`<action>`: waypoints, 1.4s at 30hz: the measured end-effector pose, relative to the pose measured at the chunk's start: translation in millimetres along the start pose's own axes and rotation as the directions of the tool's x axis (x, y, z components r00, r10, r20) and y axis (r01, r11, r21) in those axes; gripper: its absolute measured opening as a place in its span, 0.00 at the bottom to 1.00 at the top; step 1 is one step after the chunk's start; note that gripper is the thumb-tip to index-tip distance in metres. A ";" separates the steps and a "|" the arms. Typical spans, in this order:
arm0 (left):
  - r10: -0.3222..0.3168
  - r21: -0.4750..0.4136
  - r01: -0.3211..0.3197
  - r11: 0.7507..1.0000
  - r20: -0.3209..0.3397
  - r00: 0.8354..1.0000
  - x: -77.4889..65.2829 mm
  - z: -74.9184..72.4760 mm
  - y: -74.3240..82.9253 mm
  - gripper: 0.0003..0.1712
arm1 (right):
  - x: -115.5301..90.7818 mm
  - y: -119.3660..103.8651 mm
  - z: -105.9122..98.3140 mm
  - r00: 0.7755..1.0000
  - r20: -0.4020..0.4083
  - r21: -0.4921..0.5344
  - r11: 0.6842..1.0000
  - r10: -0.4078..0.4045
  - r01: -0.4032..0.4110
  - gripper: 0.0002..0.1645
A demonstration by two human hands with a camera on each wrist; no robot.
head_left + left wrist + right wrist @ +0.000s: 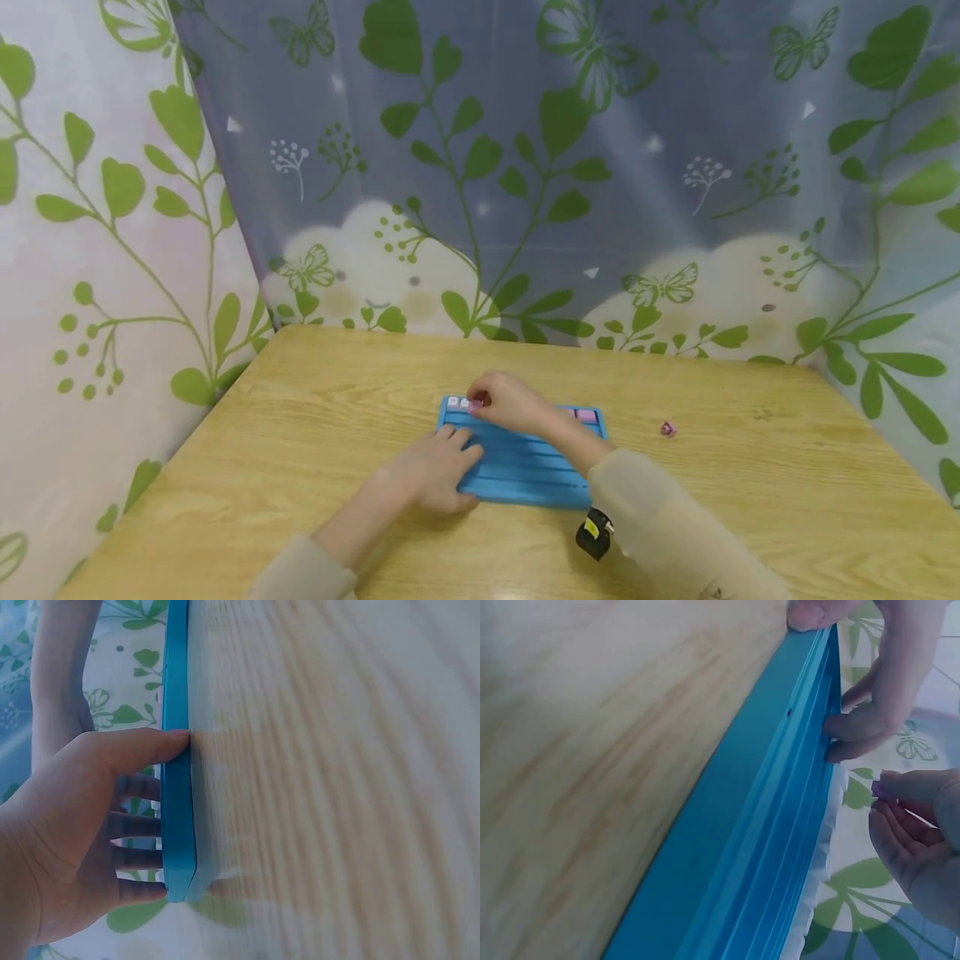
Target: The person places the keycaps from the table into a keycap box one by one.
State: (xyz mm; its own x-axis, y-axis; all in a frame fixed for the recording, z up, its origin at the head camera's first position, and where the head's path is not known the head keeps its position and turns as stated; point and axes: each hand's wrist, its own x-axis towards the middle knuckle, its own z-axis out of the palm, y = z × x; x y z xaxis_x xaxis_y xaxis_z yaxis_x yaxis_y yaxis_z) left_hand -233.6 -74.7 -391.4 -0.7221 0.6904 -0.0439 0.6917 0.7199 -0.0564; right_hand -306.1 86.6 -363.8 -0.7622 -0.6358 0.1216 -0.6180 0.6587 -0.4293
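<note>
A blue ridged tray (525,467) lies flat on the wooden table. White keycaps (453,403) sit in its far row at the left end, and pink keycaps (587,415) sit at that row's right end. My right hand (513,404) pinches a small pink-purple keycap (879,787) between thumb and fingertips, by the white ones. My left hand (435,467) rests on the tray's left part with fingers spread. In the left wrist view its thumb (154,748) touches the tray's near edge. The right forearm hides the middle of the far row.
A loose pink keycap (668,429) lies on the wooden table (787,483) to the right of the tray. A black wrist device (595,534) hangs under the right sleeve. A leaf-patterned cloth (487,167) rises behind the table.
</note>
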 end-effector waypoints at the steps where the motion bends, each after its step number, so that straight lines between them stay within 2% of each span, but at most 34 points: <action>1: 0.001 0.007 -0.001 1.000 -0.002 1.000 0.1 -0.5 -0.2 0.32 | 3.1 -0.5 1.1 1.000 0.004 -0.005 1.000 -0.005 0.005 0.10; 8: 0.012 0.023 -0.012 1.000 -0.005 1.000 0.6 -1.2 -1.6 0.32 | 19.2 -2.4 8.7 0.997 0.064 -0.081 0.996 -0.044 0.049 0.08; 21: 0.019 0.048 -0.019 0.999 -0.010 1.000 -0.5 -0.6 -1.8 0.32 | 32.6 -3.1 19.5 0.984 0.129 -0.108 0.984 -0.124 0.139 0.05; 26: 0.014 0.037 -0.015 0.999 0.011 1.000 0.1 -0.4 -2.0 0.33 | 32.6 -2.7 23.6 0.979 0.129 -0.107 0.980 -0.155 0.169 0.06; 42: 0.009 0.028 -0.010 1.000 0.008 1.000 -0.6 0.7 -2.8 0.33 | 32.9 -0.8 27.6 0.986 0.094 -0.126 0.980 -0.141 0.152 0.06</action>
State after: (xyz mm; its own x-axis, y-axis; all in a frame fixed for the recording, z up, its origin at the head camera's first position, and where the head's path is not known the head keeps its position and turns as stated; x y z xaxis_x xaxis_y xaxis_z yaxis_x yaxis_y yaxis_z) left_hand -235.1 -77.2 -391.9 -0.7156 0.6965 -0.0523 0.6982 0.7110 -0.0840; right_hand -325.3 54.0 -384.2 -0.6462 -0.7571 0.0965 -0.7459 0.5997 -0.2899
